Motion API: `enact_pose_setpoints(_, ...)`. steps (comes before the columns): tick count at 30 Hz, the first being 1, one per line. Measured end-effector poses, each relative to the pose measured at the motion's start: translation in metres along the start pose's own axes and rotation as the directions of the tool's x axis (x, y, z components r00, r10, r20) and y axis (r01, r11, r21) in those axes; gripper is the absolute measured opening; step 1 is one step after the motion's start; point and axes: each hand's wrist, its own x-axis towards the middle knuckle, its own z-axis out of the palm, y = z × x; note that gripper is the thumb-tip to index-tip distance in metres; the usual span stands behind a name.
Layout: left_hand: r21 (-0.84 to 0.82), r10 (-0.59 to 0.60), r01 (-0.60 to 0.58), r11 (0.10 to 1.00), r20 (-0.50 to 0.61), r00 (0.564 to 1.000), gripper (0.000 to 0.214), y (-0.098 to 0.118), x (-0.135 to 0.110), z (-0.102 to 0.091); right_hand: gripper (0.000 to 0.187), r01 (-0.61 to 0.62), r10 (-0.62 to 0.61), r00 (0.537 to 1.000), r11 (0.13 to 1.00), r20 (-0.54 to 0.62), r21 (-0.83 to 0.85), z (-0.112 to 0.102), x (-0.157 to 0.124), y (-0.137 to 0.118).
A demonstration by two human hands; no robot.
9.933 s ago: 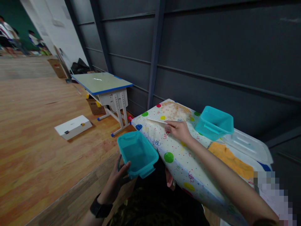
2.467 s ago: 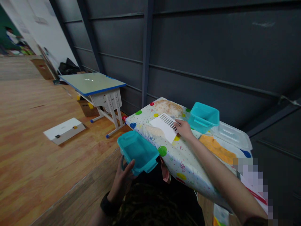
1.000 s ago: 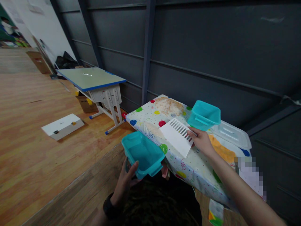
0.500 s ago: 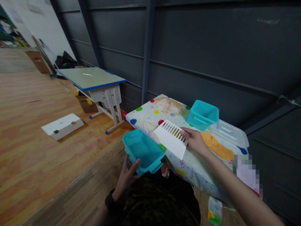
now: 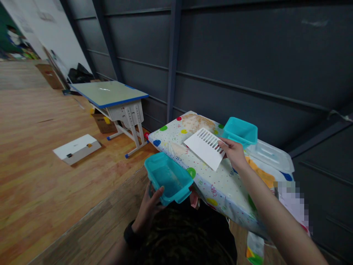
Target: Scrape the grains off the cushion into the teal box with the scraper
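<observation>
My left hand (image 5: pixel 153 200) grips a turquoise plastic box (image 5: pixel 165 173) by its near-left side, tilted at the table's front edge. A thin streak of pale material lies inside the box. In my right hand (image 5: pixel 233 149) is a white slotted board (image 5: pixel 204 149), thumb on top by the slots, held over the tablecloth (image 5: pixel 217 187). Beyond the board, a spread of white and tan grains (image 5: pixel 197 123) covers the far corner of the table. A small pale patch of grains (image 5: pixel 179 150) lies between the board and the box.
A second turquoise box (image 5: pixel 239 131) stands at the table's back, beside a clear lid (image 5: pixel 273 156) and an orange cloth-like piece (image 5: pixel 261 173). A dark panelled wall (image 5: pixel 248 55) runs behind. To the left are a desk (image 5: pixel 110 92) and a white case (image 5: pixel 78 149) on the floor.
My right hand has moved the slotted board away from the box, farther back over the table. A pale streak now shows in the box, and the patch near the edge looks smaller.
</observation>
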Motion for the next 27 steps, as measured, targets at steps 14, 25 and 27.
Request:
enact_pose_setpoints(14,0.028,-0.064,0.063,0.998,0.039,0.997,0.075,0.037,-0.012,0.004,0.079,-0.081,0.081,0.997,0.997,-0.009,0.011,-0.008,0.008,0.039)
enact_pose_setpoints(25,0.011,0.006,-0.007,1.000,0.113,0.994,0.114,0.024,-0.009,-0.004,0.041,0.009,-0.016,0.994,0.998,-0.110,-0.064,0.002,0.003,0.040)
enact_pose_setpoints(27,0.030,0.006,-0.009,1.000,0.111,0.994,0.119,0.023,-0.009,-0.003,0.042,0.035,-0.041,0.996,0.997,-0.079,-0.075,0.003,0.002,0.040)
